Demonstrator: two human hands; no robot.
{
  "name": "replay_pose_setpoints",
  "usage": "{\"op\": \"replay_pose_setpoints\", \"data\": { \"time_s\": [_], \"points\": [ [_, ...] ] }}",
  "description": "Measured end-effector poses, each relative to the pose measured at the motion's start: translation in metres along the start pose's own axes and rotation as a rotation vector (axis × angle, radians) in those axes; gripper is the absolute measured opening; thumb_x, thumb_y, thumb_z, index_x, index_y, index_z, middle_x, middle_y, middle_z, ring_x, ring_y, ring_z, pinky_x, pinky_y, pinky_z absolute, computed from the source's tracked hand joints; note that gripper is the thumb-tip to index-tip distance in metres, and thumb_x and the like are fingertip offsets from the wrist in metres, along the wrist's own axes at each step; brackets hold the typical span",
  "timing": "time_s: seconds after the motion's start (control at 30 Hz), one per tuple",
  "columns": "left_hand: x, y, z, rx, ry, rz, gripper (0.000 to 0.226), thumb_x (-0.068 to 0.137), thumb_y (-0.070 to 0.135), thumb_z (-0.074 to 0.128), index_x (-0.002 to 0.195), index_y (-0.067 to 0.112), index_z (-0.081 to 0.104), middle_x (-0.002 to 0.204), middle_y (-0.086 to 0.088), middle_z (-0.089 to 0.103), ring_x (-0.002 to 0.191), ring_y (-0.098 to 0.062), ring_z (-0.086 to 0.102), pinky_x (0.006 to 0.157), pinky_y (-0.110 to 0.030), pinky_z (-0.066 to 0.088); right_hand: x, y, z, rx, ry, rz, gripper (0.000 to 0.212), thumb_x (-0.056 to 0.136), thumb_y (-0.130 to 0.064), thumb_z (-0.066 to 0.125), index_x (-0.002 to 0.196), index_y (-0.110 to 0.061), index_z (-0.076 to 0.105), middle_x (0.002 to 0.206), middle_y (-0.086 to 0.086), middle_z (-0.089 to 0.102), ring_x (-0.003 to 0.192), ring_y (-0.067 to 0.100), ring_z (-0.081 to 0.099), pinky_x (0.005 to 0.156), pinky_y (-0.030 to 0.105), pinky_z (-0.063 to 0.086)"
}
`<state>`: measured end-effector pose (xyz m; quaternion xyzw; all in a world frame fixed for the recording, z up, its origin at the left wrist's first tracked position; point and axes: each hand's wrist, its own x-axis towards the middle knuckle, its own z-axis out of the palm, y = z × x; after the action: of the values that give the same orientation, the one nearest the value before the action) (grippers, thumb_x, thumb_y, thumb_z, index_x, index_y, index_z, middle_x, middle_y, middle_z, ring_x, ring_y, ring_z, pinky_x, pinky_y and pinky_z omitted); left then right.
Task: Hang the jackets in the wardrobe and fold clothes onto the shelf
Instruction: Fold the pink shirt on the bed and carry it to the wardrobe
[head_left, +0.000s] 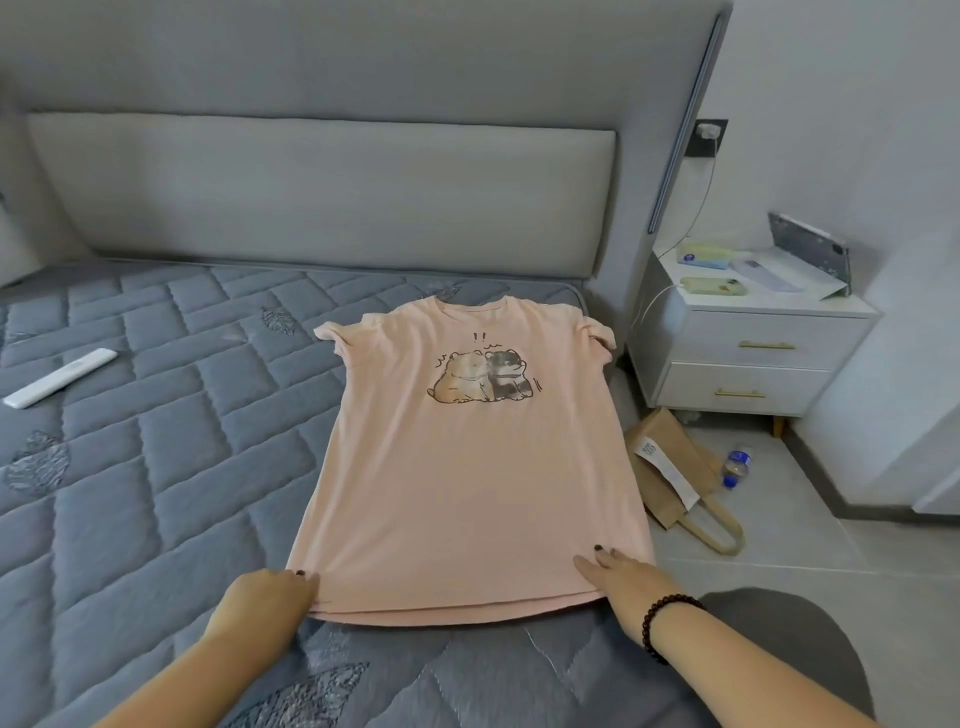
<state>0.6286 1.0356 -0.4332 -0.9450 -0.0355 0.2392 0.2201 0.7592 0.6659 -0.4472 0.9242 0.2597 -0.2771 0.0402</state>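
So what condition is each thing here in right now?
Pink T-shirt: spread flat, print up, unfolded, on the mattress.
Left hand: grips the hem's corner.
Right hand: fingers straight, pressing the hem.
Nightstand: both drawers closed.
Paper bag: lying on the floor.
Bottle: lying down.

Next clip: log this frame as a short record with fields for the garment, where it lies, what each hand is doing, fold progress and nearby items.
garment: pink cotton T-shirt with a cartoon animal print, spread flat, print side up
surface: grey quilted mattress
left hand: fingers curled, holding the hem near its left corner
right hand: fingers straight, pressing the hem near its right corner
fold progress: not yet folded
nearby: white remote control on the mattress; white two-drawer nightstand; brown paper bag on the floor
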Motion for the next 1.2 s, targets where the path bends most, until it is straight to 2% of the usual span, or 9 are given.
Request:
{"op": "replay_pose_setpoints", "data": {
  "time_s": [0.13,0.37,0.47,0.53,0.63,0.77,0.9,1.07,1.2],
  "points": [
    [-0.015,-0.004,0.004,0.054,-0.066,0.064,0.032,0.097,0.009,0.039,0.120,0.018,0.058,0.124,-0.002,0.059,0.113,-0.023,0.060,0.090,-0.031,0.049,-0.019,-0.013,0.012,-0.047,-0.083,-0.014,0.097,0.079,0.019,0.044,0.153,-0.024,-0.002,0.160,0.011,-0.003,0.147,0.026,0.006,0.118,0.035,0.017],
    [-0.012,0.013,-0.022,0.045,-0.293,0.076,0.045,0.089,0.013,0.058,0.133,0.011,0.050,0.132,-0.003,0.054,0.119,-0.024,0.057,0.091,-0.033,0.047,-0.039,-0.019,0.032,-0.049,-0.164,0.003,0.098,0.082,0.003,0.054,0.152,-0.027,-0.008,0.159,0.005,-0.018,0.148,0.023,-0.005,0.113,0.041,0.029],
    [0.008,0.026,-0.042,-0.057,-0.157,0.062,0.043,0.091,0.017,0.048,0.133,0.019,0.050,0.129,0.000,0.055,0.115,-0.020,0.058,0.094,-0.031,0.049,-0.038,-0.021,0.031,-0.053,-0.156,0.025,0.087,0.084,-0.003,0.051,0.152,-0.025,0.001,0.160,0.007,-0.006,0.147,0.025,0.006,0.110,0.044,0.034],
    [0.030,0.039,-0.053,-0.188,-0.007,0.066,0.046,0.093,0.019,0.040,0.139,0.025,0.047,0.133,0.002,0.055,0.118,-0.019,0.056,0.097,-0.031,0.048,-0.034,-0.022,0.024,-0.061,-0.125,0.036,0.069,0.084,-0.005,0.049,0.147,-0.017,0.023,0.154,0.013,0.020,0.137,0.031,0.029,0.101,0.045,0.041],
    [0.066,0.063,-0.067,-0.468,0.107,0.118,0.054,0.102,0.031,0.032,0.154,0.028,0.020,0.157,0.000,0.030,0.142,-0.020,0.033,0.112,-0.033,0.034,-0.022,-0.021,0.009,-0.048,-0.055,0.042,0.040,0.086,-0.007,0.046,0.126,-0.011,0.047,0.129,0.013,0.048,0.115,0.031,0.050,0.087,0.040,0.044],
    [0.118,0.090,-0.080,-0.605,0.213,0.187,0.059,0.104,0.041,0.026,0.155,0.019,0.007,0.163,-0.009,0.000,0.151,-0.024,0.000,0.121,-0.038,0.015,0.009,-0.010,-0.014,0.078,0.053,0.063,0.028,0.090,-0.010,0.040,0.116,-0.012,0.051,0.120,0.008,0.051,0.106,0.028,0.054,0.076,0.032,0.037],
    [0.175,0.105,-0.098,-0.665,0.244,0.168,0.059,0.103,0.046,0.022,0.153,0.018,0.009,0.162,-0.013,-0.005,0.150,-0.029,-0.006,0.121,-0.045,0.011,0.053,0.007,-0.030,0.241,0.124,0.089,0.025,0.091,-0.011,0.036,0.110,-0.012,0.052,0.109,0.005,0.049,0.094,0.026,0.051,0.074,0.030,0.039],
    [0.261,0.104,-0.127,-0.586,0.329,0.157,0.059,0.103,0.039,0.022,0.155,0.020,0.002,0.163,-0.008,-0.004,0.149,-0.031,-0.007,0.120,-0.047,0.010,0.112,0.049,-0.051,0.491,0.187,0.165,0.034,0.095,-0.019,0.037,0.127,-0.017,0.048,0.123,0.000,0.051,0.105,0.019,0.054,0.088,0.030,0.046],
    [0.319,0.107,-0.144,-0.578,0.357,0.088,0.060,0.101,0.043,0.016,0.155,0.026,-0.003,0.163,-0.006,-0.012,0.148,-0.029,-0.018,0.120,-0.051,-0.002,0.161,0.088,-0.071,0.784,0.296,0.281,0.021,0.093,-0.021,0.044,0.111,-0.022,0.054,0.097,-0.006,0.055,0.087,0.011,0.056,0.080,0.027,0.050]
  ]
}}
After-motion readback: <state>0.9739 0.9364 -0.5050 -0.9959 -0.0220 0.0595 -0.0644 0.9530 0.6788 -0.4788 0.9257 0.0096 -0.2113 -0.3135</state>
